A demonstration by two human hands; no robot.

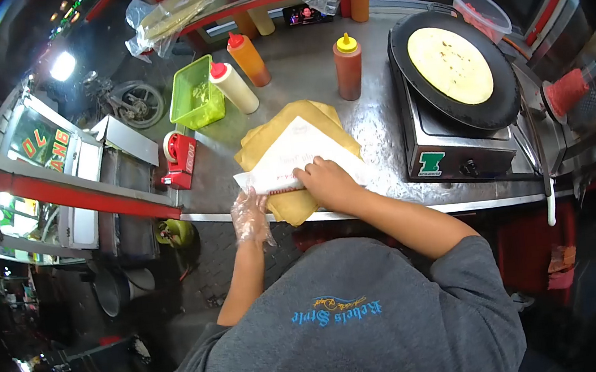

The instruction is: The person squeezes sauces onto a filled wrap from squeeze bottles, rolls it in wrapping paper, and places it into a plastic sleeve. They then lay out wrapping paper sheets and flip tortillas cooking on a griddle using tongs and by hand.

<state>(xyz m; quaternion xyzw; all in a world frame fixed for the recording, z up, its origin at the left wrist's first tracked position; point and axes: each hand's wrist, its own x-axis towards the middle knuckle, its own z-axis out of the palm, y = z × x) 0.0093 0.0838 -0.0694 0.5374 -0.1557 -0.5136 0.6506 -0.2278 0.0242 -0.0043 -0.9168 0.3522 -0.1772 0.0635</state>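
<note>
A white printed wrapping paper lies over a stack of brown paper sheets at the counter's front edge. Its near side is folded into a thick roll; whatever is inside is hidden. My left hand, in a clear plastic glove, grips the roll's left end. Bare, my right hand has its fingers curled on the folded edge near the middle. On a black round griddle to the right rests a pale flatbread with browned spots.
Behind the papers stand a red sauce bottle, an orange sauce bottle and a white sauce bottle. A green tub and red tape dispenser are left. The gas stove carries the griddle; a white-handled tool overhangs the edge.
</note>
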